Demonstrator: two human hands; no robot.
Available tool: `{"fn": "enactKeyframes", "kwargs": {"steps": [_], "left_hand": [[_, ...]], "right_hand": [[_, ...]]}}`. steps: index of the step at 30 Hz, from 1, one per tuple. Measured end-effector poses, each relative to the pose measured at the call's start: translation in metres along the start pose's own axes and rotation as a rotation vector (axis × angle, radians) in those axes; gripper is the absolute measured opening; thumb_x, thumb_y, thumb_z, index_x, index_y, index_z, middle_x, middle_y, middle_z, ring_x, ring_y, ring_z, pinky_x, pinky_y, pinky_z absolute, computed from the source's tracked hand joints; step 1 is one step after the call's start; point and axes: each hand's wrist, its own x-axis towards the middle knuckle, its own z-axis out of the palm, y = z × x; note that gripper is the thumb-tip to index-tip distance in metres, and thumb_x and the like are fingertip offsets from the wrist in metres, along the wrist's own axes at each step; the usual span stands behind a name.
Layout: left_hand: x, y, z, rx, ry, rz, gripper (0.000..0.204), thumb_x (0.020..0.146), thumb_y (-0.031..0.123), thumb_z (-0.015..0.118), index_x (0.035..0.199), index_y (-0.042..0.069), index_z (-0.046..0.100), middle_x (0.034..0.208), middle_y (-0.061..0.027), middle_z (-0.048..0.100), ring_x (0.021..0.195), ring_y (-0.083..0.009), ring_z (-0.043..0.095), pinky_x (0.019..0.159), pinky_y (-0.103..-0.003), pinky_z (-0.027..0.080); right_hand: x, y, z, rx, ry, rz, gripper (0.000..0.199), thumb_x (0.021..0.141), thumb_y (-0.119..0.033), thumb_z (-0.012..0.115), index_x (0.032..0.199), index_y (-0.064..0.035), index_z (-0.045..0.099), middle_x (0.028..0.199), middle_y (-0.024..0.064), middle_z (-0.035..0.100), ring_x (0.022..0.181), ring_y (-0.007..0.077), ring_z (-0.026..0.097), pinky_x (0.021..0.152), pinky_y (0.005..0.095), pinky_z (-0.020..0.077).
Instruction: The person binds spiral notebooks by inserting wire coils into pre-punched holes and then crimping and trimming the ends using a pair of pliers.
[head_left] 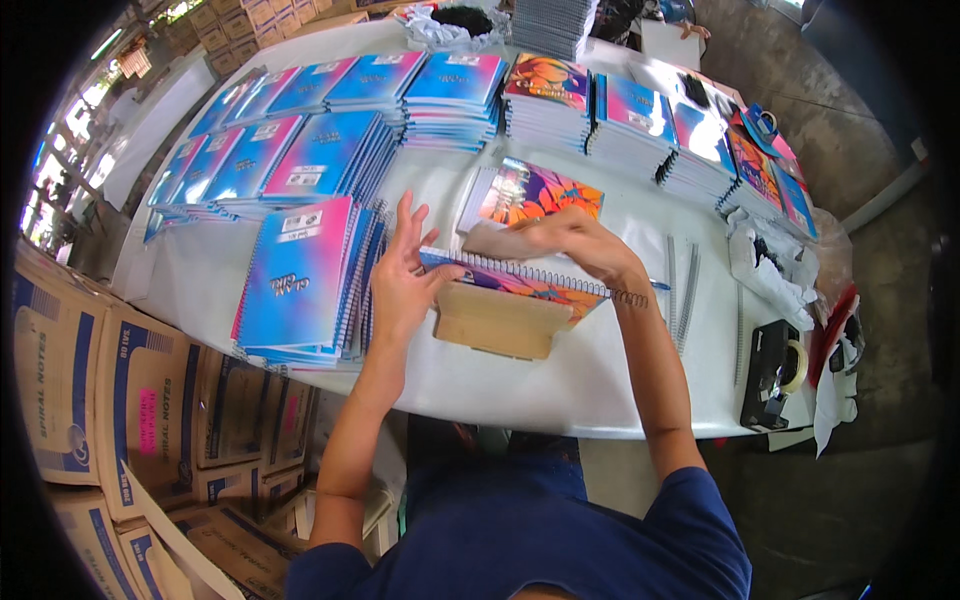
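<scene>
In front of me a spiral notebook (540, 284) with a blue, purple and orange floral cover is tilted, its wire coil running along the upper edge. The coil's loose end sticks out past the right side. My left hand (403, 268) grips the notebook's left end, thumb along the cover and other fingers raised. My right hand (582, 243) reaches over the coil, its curled fingers on a grey-brown piece (495, 243), slightly blurred. A brown board (500, 322) lies below the cover. Behind my hands lies another floral notebook (540, 192).
Stacks of blue-pink notebooks (295, 275) fill the table's left and far sides. Loose wire coils (683, 290) lie at right, near a black tape dispenser (768, 375) and crumpled white wrapping (770, 262). Cardboard cartons (150, 400) stand beside the table at lower left.
</scene>
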Motion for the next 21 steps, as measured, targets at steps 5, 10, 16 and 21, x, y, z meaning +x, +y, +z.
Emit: {"fn": "enactKeyframes", "kwargs": {"steps": [5,10,16,21], "left_hand": [[-0.004,0.004,-0.003,-0.049,0.040,-0.066,0.111,0.062,-0.005,0.082,0.151,0.017,0.020,0.145,-0.0201,0.039,0.122,-0.0283,0.051,0.088,-0.032,0.055],[-0.003,0.006,0.001,-0.103,0.027,-0.080,0.109,0.065,-0.010,0.078,0.152,0.014,0.017,0.149,-0.0191,0.034,0.123,-0.0287,0.051,0.084,-0.027,0.055],[0.003,-0.025,-0.027,-0.081,-0.177,-0.022,0.072,0.084,0.017,0.071,0.144,0.003,0.034,0.147,-0.0178,0.038,0.120,-0.0232,0.053,0.094,-0.033,0.049],[0.022,0.023,-0.010,-0.069,-0.428,-0.156,0.055,0.094,0.042,0.057,0.128,-0.001,0.056,0.130,-0.0151,0.057,0.116,-0.0180,0.055,0.097,-0.032,0.043]], "right_hand": [[0.006,-0.005,0.003,-0.089,-0.024,0.058,0.046,0.084,-0.037,0.070,0.102,0.0053,0.070,0.101,0.0134,0.069,0.098,0.0166,0.060,0.088,0.0311,0.0462],[0.008,-0.016,0.013,-0.004,-0.002,0.056,0.044,0.085,-0.037,0.068,0.108,0.0012,0.069,0.101,0.0099,0.069,0.096,0.0150,0.059,0.087,0.0312,0.0462],[-0.001,-0.015,-0.001,-0.167,0.131,0.022,0.049,0.085,-0.038,0.066,0.109,0.0048,0.068,0.107,0.0132,0.068,0.098,0.0203,0.060,0.092,0.0321,0.0431],[-0.046,0.029,-0.086,-0.565,0.570,0.114,0.042,0.086,-0.035,0.066,0.113,-0.0021,0.068,0.107,0.0144,0.066,0.103,0.0253,0.059,0.095,0.0339,0.0412]]}}
